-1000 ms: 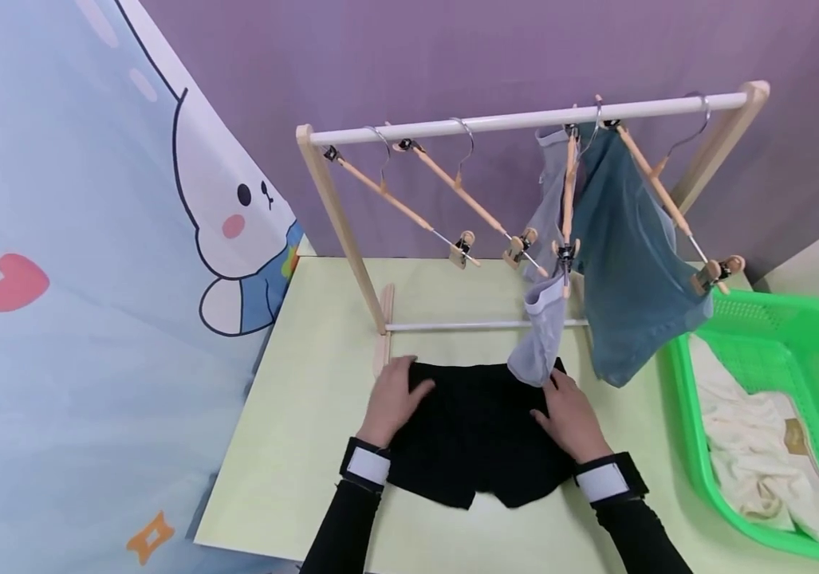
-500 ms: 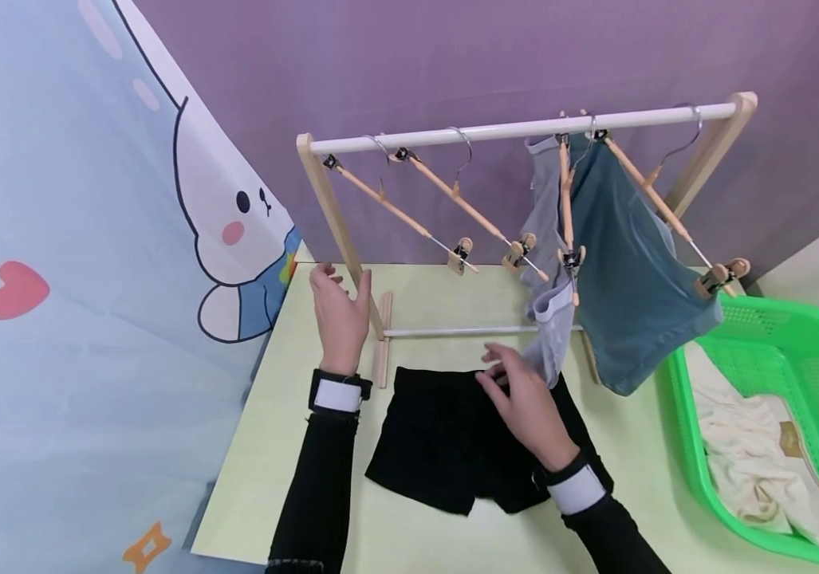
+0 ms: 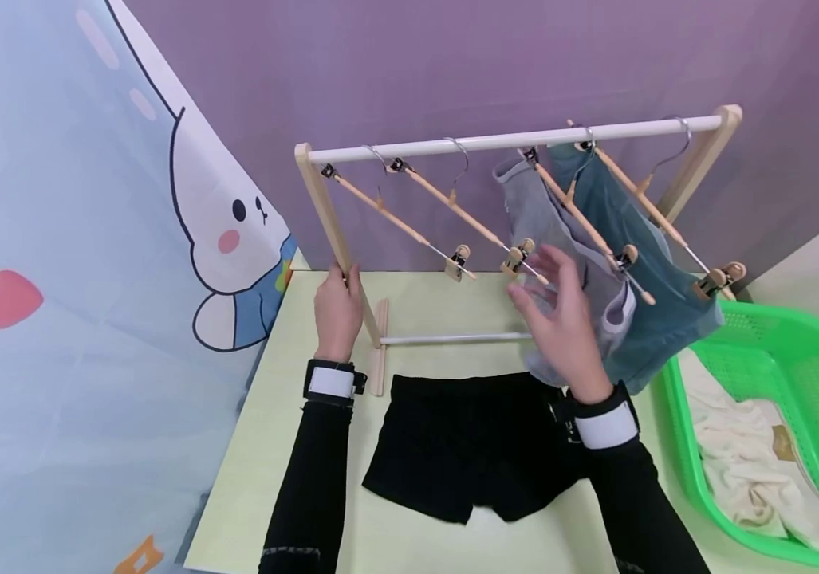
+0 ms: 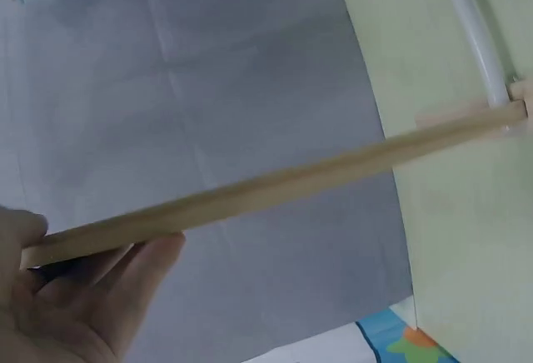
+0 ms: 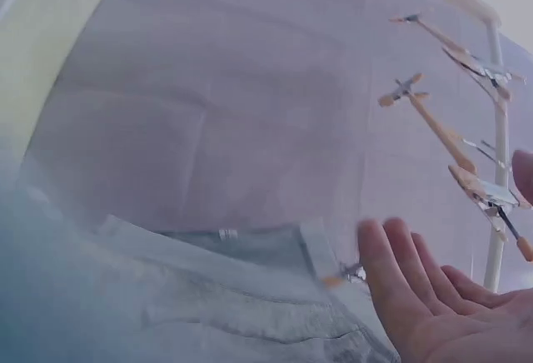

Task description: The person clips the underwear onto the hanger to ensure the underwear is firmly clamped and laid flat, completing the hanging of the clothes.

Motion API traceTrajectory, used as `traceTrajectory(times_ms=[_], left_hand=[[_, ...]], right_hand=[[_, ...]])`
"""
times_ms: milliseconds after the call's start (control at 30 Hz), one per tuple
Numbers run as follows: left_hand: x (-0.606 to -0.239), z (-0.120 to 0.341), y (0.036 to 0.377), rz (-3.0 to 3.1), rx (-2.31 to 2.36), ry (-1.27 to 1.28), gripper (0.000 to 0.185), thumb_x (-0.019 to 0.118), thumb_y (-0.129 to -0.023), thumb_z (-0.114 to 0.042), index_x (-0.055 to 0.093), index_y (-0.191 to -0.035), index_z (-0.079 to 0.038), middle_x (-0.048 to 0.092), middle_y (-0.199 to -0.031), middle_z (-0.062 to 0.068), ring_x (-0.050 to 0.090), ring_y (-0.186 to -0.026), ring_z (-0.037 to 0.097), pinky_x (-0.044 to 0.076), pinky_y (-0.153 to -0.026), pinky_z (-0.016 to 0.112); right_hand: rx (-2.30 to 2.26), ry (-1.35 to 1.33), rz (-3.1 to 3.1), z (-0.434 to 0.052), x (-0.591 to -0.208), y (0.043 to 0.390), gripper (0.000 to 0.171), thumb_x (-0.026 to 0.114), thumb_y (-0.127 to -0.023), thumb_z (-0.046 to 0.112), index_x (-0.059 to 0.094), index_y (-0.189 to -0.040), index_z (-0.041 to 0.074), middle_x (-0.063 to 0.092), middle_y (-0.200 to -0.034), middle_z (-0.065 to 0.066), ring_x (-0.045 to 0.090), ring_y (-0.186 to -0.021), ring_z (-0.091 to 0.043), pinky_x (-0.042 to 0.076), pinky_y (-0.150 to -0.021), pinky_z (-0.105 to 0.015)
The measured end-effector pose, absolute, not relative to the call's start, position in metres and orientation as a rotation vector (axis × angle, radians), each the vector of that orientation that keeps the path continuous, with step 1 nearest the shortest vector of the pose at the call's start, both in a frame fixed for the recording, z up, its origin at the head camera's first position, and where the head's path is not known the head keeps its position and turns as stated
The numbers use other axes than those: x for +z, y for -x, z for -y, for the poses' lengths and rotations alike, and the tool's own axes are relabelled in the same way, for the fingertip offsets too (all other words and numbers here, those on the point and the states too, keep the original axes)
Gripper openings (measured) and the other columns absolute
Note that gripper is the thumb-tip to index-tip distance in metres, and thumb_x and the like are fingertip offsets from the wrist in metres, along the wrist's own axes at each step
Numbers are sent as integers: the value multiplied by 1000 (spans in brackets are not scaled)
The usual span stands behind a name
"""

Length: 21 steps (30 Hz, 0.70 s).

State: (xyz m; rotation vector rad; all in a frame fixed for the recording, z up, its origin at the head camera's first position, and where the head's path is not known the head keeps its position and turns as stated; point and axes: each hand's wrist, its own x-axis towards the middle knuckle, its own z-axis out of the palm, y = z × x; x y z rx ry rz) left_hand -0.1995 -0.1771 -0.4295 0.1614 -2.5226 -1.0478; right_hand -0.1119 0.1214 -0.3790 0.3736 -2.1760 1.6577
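Note:
My left hand (image 3: 337, 312) grips the left wooden post (image 3: 323, 223) of a small clothes rack; the left wrist view shows the post (image 4: 291, 184) running between thumb and fingers (image 4: 125, 275). My right hand (image 3: 560, 319) is raised with its fingers spread, in front of a grey garment (image 3: 531, 207) clipped to a hanger. Whether it touches the cloth I cannot tell. In the right wrist view, the open palm (image 5: 433, 305) sits beside that grey garment (image 5: 250, 296). Black shorts (image 3: 466, 454) lie flat on the pale green table (image 3: 294, 446) below both hands.
A teal garment (image 3: 667, 319) hangs on the rack's right side. Two bare wooden clip hangers (image 3: 409, 227) hang at its left. A green basket (image 3: 761, 335) holding cream cloth (image 3: 746, 462) stands at the right. A cartoon rabbit curtain (image 3: 93, 279) borders the table's left edge.
Both hands left the black shorts. The left one rose and took hold of the rack's post; the right one lifted to the grey garment, which has swung leftwards on its hanger.

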Motion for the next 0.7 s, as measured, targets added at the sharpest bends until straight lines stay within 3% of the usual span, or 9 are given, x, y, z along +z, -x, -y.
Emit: traceTrajectory(times_ms=[167, 400, 700], left_hand=[[-438, 181, 206, 2614, -962, -131, 35, 45, -106, -26, 56, -118, 5, 69, -86, 21, 70, -70, 31, 57, -54, 40], [-442, 179, 208, 2642, -917, -131, 37, 44, -106, -28, 57, -114, 5, 69, -84, 23, 72, -70, 32, 57, -52, 39], [-439, 179, 208, 2661, -900, -135, 38, 43, -107, -29, 56, -115, 6, 69, -84, 23, 71, -69, 32, 57, -51, 39]], right_hand=[[1602, -370, 2166, -122, -368, 124, 57, 65, -96, 9, 38, -145, -2, 54, -137, -16, 53, -127, -27, 44, -106, -34], [1455, -423, 2060, -120, -365, 132, 31, 62, -97, 7, 60, -125, -6, 71, -115, -18, 70, -99, -11, 54, -83, -16], [1454, -435, 1846, -117, -358, 132, 28, 62, -96, 1, 66, -123, -1, 73, -109, -16, 73, -94, -18, 57, -81, -22]])
